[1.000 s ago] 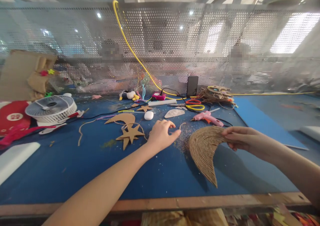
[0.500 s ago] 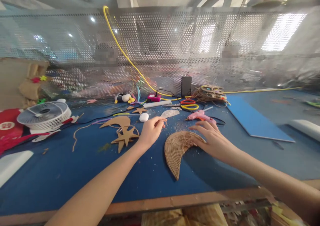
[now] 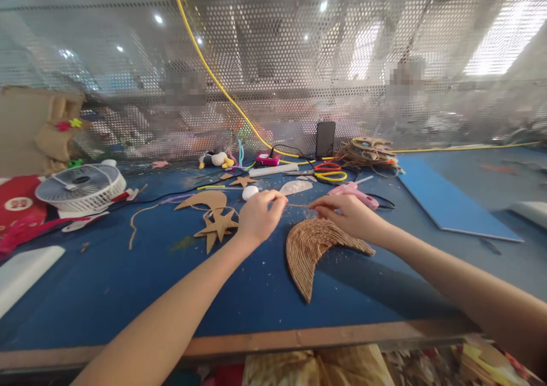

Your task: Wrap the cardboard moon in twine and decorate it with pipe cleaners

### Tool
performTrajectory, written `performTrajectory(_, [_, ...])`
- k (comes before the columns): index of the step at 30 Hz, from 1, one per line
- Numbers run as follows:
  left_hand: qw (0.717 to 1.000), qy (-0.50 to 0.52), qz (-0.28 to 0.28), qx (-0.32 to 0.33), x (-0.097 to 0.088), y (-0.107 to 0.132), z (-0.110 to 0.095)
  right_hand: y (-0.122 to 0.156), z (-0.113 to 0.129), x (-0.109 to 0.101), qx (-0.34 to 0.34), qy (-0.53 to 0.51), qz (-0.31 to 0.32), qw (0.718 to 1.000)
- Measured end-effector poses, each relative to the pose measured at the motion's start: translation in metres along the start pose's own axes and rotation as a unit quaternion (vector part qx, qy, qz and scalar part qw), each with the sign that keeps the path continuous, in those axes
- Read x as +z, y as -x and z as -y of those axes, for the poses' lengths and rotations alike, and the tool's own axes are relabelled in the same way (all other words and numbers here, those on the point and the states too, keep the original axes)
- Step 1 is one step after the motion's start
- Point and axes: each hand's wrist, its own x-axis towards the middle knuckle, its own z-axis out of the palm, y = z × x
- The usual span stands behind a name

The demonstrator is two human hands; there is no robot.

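Observation:
A crescent shape wound with brown twine [image 3: 314, 249] lies flat on the blue table [image 3: 128, 295]. Just behind it my left hand [image 3: 260, 215] and my right hand [image 3: 346, 212] each pinch one end of a short piece of twine [image 3: 299, 206], stretched between them above the table. Both hands have their fingers closed. Bare cardboard crescent and star cutouts [image 3: 211, 215] lie left of my left hand, beside a white oval pebble-like object [image 3: 250, 192].
A pink glue gun [image 3: 354, 194], scissors with red and yellow handles [image 3: 329, 172], a twine bundle [image 3: 370, 152] and a black phone [image 3: 325, 139] stand behind my hands. A white fan [image 3: 79, 185] sits far left, a blue sheet [image 3: 448, 200] on the right. A perforated metal screen closes the back.
My right hand let go of the twine-wound crescent, which now lies flat, and moved to the short twine that my left hand picked up; both now pinch it.

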Motion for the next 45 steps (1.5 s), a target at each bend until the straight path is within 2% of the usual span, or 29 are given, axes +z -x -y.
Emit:
performTrajectory(2, [0.992,-0.087,0.009,0.093,0.006,0.005,-0.002,0.006,-0.004,0.005,-0.025,-0.002,-0.034,0.999])
performTrajectory(4, [0.984,-0.074,0.051,0.151,0.015,0.012,-0.006,0.011,-0.005,0.013,-0.052,-0.012,-0.062,0.997])
performTrajectory(6, [0.985,-0.019,0.093,0.144,0.024,0.017,-0.009,0.015,-0.005,0.020,-0.075,-0.023,-0.081,0.994])
performTrajectory(10, [0.991,0.033,0.087,0.093,0.030,0.019,-0.008,0.019,-0.002,0.017,-0.086,-0.031,-0.099,0.991])
performTrajectory(13, [0.993,0.031,0.068,0.087,0.029,0.016,-0.002,0.022,-0.004,-0.004,-0.090,0.047,-0.017,0.995])
performTrajectory(16, [0.996,0.004,0.045,0.073,0.028,0.013,0.003,0.026,-0.014,-0.023,-0.046,0.149,0.091,0.984])
performTrajectory(19, [0.996,-0.060,0.030,0.053,0.027,0.012,0.006,0.028,-0.026,-0.029,-0.010,0.168,0.171,0.971])
performTrajectory(21, [0.993,-0.107,0.020,0.035,0.025,0.012,0.007,0.029,-0.030,-0.026,-0.012,0.162,0.178,0.970])
performTrajectory(27, [0.988,-0.149,-0.004,0.025,0.023,0.011,0.008,0.029,-0.029,-0.002,-0.057,0.131,0.109,0.984])
performTrajectory(31, [0.988,-0.155,-0.012,0.003,0.023,0.010,0.009,0.030,-0.027,0.012,-0.021,0.129,0.060,0.990])
performTrajectory(35, [0.992,-0.125,0.016,-0.032,0.023,0.008,0.009,0.023,-0.030,0.007,0.001,0.097,0.039,0.994])
performTrajectory(37, [0.992,-0.111,0.025,-0.046,0.023,0.008,0.010,0.018,-0.038,-0.003,0.002,0.087,-0.018,0.996])
performTrajectory(40, [0.993,-0.092,0.026,-0.066,0.023,0.007,0.011,0.013,-0.059,-0.018,0.085,0.165,-0.139,0.973])
performTrajectory(41, [0.994,-0.079,0.027,-0.071,0.023,0.007,0.012,0.012,-0.067,-0.022,0.116,0.210,-0.154,0.959])
performTrajectory(43, [0.995,-0.052,0.032,-0.078,0.024,0.006,0.014,0.013,-0.082,-0.025,0.170,0.276,-0.138,0.936])
performTrajectory(45, [0.995,-0.036,0.041,-0.084,0.025,0.005,0.015,0.013,-0.095,-0.024,0.210,0.299,-0.089,0.927])
